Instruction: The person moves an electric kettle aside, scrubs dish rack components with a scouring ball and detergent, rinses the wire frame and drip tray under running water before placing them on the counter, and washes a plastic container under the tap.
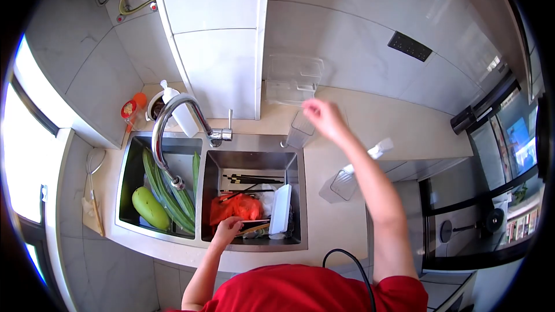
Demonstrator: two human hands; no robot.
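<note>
My left hand point(228, 231) is over the front left part of the right sink basin, its fingers closed beside a crumpled red plastic bag point(236, 209). A thin pale stick-like thing runs near its fingertips; whether I grip it cannot be told. My right hand point(322, 118) is raised above the counter with fingertips drawn together, by the top of a tall clear plastic container point(300, 132). What those fingers hold, if anything, is too small to make out. Several dark chopsticks point(254, 179) and a pale blue-white tray point(281, 208) are in the basin.
The left basin holds a green melon-like vegetable point(151, 208) and long green gourds point(182, 196) under a curved faucet point(176, 101). A clear bin point(293, 78) stands against the wall. Another clear container point(338, 186) and a white-topped bottle point(378, 149) are near my right forearm.
</note>
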